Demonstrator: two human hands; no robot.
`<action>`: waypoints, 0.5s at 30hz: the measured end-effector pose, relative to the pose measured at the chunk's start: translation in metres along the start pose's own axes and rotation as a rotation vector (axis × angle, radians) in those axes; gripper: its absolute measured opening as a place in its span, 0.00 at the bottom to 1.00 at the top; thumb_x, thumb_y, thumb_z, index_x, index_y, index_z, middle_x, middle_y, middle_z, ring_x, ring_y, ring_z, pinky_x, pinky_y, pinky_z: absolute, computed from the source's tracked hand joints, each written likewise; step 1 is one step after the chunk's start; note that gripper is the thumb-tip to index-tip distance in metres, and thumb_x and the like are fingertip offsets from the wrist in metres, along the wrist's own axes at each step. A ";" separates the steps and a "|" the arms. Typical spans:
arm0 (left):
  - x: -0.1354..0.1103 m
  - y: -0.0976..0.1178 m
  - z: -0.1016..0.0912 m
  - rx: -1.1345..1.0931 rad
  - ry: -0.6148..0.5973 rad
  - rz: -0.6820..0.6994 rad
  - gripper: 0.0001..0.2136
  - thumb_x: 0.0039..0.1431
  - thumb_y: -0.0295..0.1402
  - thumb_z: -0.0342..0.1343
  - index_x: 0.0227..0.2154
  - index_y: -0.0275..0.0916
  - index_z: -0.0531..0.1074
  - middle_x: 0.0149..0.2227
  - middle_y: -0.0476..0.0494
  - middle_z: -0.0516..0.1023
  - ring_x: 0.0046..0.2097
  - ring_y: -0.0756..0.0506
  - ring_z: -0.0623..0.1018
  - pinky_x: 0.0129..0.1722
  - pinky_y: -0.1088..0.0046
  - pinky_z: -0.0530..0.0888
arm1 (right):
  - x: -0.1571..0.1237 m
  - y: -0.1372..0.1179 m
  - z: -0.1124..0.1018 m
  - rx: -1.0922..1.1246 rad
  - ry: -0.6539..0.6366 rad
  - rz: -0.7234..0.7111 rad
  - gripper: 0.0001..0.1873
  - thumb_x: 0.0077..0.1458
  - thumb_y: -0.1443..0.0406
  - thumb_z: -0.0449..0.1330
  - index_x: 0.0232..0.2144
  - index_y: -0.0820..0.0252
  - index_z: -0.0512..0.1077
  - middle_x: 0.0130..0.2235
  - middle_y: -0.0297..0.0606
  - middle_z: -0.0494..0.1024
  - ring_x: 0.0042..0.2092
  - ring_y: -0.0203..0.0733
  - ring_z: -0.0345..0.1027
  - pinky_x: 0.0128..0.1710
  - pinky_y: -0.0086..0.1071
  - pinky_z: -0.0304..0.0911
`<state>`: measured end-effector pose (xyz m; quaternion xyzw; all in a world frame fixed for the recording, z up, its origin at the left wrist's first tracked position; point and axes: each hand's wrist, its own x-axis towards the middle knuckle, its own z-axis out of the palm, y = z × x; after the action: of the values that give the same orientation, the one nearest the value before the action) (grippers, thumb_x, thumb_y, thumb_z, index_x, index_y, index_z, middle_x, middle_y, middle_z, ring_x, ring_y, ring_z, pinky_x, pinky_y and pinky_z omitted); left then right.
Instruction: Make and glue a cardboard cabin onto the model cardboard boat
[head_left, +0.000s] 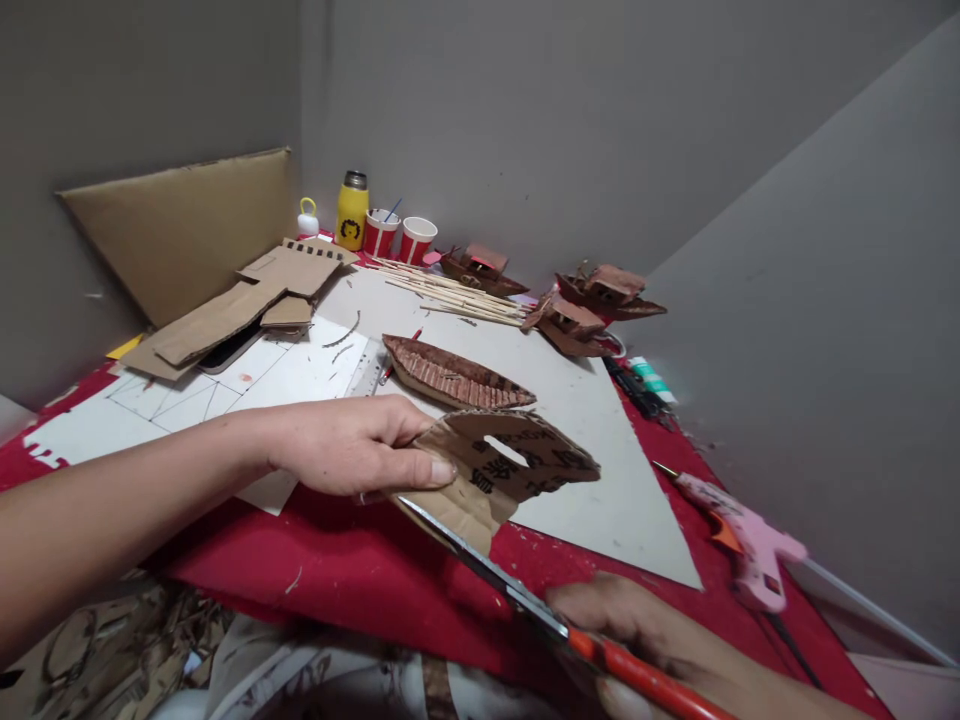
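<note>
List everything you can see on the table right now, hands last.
cardboard piece: one, brown, in left hand
scissors: one, orange handle, blade at the piece's edge
boat hull: one, brown, on grey sheet
model boats: about three, brown, far side
sticks: bundle, pale, beside boats
cups: two, red, back
flask: one, yellow, beside cups
glue gun: one, pink, right
left hand: one, holding cardboard piece
right hand: one, holding scissors

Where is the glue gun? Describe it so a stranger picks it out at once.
Start at the red table and follow its right edge, along the grey wall. Past the near corner of the white sheet lies the glue gun: the only pink tool there, with an orange trigger, unlike the dark tools farther back.
</note>
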<state>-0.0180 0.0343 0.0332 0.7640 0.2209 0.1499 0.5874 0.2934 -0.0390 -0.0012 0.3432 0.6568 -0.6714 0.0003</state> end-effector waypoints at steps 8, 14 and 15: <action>0.001 0.002 0.003 -0.040 0.000 0.001 0.11 0.63 0.33 0.51 0.26 0.37 0.69 0.25 0.52 0.67 0.29 0.50 0.66 0.31 0.80 0.68 | 0.001 -0.023 0.000 -0.010 -0.026 0.086 0.30 0.55 0.38 0.52 0.26 0.57 0.57 0.25 0.28 0.55 0.25 0.31 0.48 0.22 0.25 0.46; 0.000 -0.001 0.003 -0.049 -0.016 0.012 0.11 0.63 0.33 0.50 0.26 0.37 0.71 0.25 0.51 0.69 0.31 0.49 0.68 0.33 0.78 0.70 | 0.005 0.003 0.005 0.099 -0.034 0.029 0.30 0.53 0.38 0.54 0.23 0.57 0.56 0.20 0.26 0.54 0.20 0.28 0.43 0.18 0.24 0.41; -0.001 -0.002 0.004 -0.043 -0.022 0.012 0.11 0.64 0.33 0.50 0.27 0.37 0.71 0.26 0.51 0.69 0.31 0.49 0.69 0.33 0.78 0.70 | 0.005 0.002 0.006 0.094 -0.030 0.067 0.31 0.51 0.37 0.54 0.23 0.57 0.56 0.20 0.26 0.54 0.21 0.28 0.44 0.18 0.25 0.42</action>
<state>-0.0170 0.0313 0.0307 0.7542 0.2065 0.1495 0.6052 0.2877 -0.0420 -0.0054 0.3545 0.6125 -0.7063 0.0166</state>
